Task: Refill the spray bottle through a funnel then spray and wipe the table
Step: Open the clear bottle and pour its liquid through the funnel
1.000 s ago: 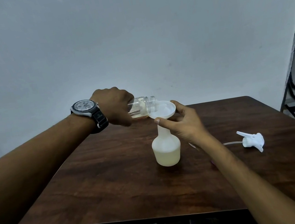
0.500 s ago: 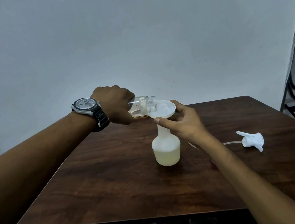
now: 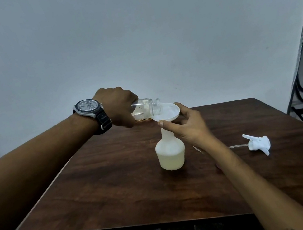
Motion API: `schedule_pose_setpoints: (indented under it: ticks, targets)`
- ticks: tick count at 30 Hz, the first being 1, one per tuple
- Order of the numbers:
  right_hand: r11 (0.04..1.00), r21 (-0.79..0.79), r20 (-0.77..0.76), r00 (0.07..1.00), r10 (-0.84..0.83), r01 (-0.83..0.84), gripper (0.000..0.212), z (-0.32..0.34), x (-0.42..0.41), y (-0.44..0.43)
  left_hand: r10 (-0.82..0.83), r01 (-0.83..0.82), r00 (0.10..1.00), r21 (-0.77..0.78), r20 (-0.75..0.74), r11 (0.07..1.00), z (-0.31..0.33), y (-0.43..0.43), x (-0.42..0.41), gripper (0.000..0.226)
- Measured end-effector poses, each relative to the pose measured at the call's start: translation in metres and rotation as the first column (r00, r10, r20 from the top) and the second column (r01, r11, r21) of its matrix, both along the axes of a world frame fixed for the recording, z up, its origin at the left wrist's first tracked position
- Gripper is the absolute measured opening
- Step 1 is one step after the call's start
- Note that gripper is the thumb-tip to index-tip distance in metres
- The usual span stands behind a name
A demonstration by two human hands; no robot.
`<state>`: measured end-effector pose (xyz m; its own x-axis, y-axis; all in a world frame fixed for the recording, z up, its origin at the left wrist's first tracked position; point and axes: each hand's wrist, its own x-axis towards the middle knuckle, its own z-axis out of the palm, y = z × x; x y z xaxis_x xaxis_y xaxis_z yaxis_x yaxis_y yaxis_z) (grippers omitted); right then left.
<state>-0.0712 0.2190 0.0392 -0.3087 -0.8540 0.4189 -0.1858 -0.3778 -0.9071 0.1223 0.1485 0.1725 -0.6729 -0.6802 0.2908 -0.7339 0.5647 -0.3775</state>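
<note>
Dark wooden bench (image 3: 119,191). The left hand (image 3: 120,108), arm reaching in from eight o'clock, grips a clear jar (image 3: 148,107) tipped sideways. The right hand (image 3: 192,127), from five o'clock, pinches the funnel (image 3: 168,112) seated in the centred spray bottle (image 3: 171,155). A detached spray head (image 3: 258,143) lies at three o'clock.

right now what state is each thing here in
clear jar, uncapped, tipped on its side, mouth over the funnel
funnel, upright in the neck of the spray bottle
spray bottle, upright on the table, head off, partly full of pale liquid
trigger head, detached, lying on the table, tube attached
left hand, grips the clear jar
right hand, pinches the funnel's rim
</note>
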Motion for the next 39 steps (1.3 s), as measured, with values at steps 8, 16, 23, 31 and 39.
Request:
schedule_pose_setpoints:
  ticks: [8,16,23,31,39]
  targets:
    - [1.000,-0.020,0.011,1.000,0.015,-0.015,0.037,0.000,0.000,0.001,-0.012,0.017,0.998,-0.081,0.059,0.997,0.006,0.005,-0.004,0.021]
    - [1.000,-0.016,0.011,1.000,0.012,-0.012,0.036,-0.001,-0.001,0.000,-0.010,0.033,0.991,-0.170,0.137,0.985,0.010,0.007,-0.010,0.023]
    - [1.000,-0.014,0.017,1.000,0.012,-0.012,0.038,-0.001,-0.001,0.000,0.020,0.045,0.974,-0.277,0.227,0.960,0.015,0.014,-0.016,0.024]
    - [1.000,0.010,0.000,1.000,-0.018,0.018,0.057,-0.002,-0.002,-0.003,-0.002,0.082,0.969,-0.312,0.248,0.947,0.016,0.016,-0.019,0.024]
    - [1.000,0.006,0.007,1.000,-0.016,0.016,0.056,-0.002,-0.002,-0.005,-0.045,0.188,0.946,-0.431,0.322,0.883,0.014,0.018,-0.029,0.032]
